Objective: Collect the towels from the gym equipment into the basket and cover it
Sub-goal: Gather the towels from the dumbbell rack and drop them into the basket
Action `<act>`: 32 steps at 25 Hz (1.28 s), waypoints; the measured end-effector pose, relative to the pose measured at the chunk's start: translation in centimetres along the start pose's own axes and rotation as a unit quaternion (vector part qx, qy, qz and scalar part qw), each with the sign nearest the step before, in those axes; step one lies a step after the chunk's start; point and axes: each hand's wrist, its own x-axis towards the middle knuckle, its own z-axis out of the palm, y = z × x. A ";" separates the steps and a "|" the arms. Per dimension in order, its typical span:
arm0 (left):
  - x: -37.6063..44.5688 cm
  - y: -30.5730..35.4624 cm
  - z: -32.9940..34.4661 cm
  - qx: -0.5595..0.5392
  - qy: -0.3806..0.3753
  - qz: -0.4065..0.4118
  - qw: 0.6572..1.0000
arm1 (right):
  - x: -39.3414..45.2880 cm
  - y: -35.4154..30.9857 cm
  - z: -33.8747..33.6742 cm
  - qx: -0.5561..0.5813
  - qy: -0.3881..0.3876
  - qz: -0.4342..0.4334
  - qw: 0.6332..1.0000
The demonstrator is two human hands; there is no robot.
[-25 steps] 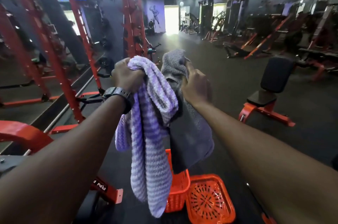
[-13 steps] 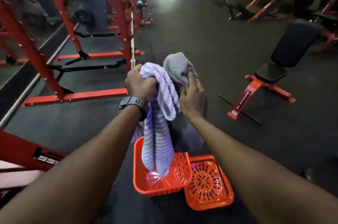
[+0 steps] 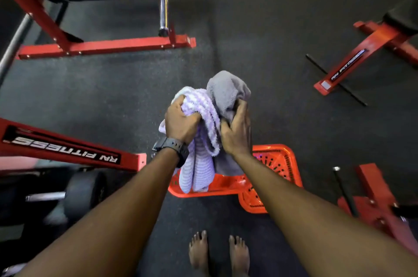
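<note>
My left hand (image 3: 181, 121) grips a purple and white striped towel (image 3: 199, 163). Its lower end hangs down into the orange basket (image 3: 228, 186) on the floor. My right hand (image 3: 236, 134) holds a grey towel (image 3: 226, 91), bunched up beside the striped one. Both towels hang directly over the basket. An orange perforated lid (image 3: 251, 202) lies by the basket's right side, mostly hidden behind my right forearm.
A red rack base (image 3: 106, 46) with a steel barbell sleeve (image 3: 163, 0) stands at the upper left. Another red beam (image 3: 67, 152) and a black dumbbell (image 3: 83, 195) lie at the left. A red bench (image 3: 371, 45) is at the upper right, a red frame (image 3: 375, 199) at the right. My bare feet (image 3: 217, 251) stand behind the basket.
My view has tilted down towards the floor. Both hands have lowered the towels, and the striped towel's end now reaches into the basket.
</note>
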 end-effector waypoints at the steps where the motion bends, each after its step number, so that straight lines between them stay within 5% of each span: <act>1: -0.2 -2.4 0.5 0.016 -0.019 -0.007 1.000 | 0.0 2.2 1.0 -0.011 -0.020 0.024 0.999; 7: -1.5 -12.9 1.6 0.305 -0.187 -0.038 0.933 | -1.5 13.6 3.7 -0.174 -0.133 0.084 0.972; 14: 1.3 -7.2 2.1 0.171 -0.023 -0.054 0.983 | 1.3 8.8 3.1 -0.075 -0.067 0.050 0.994; 24: 5.8 20.4 -11.4 0.011 0.180 0.049 0.982 | 8.5 -22.8 -1.4 0.104 -0.025 -0.099 0.989; 32: -3.5 37.6 -34.2 0.034 0.407 0.152 0.900 | -0.5 -50.5 1.4 0.214 -0.135 -0.283 0.925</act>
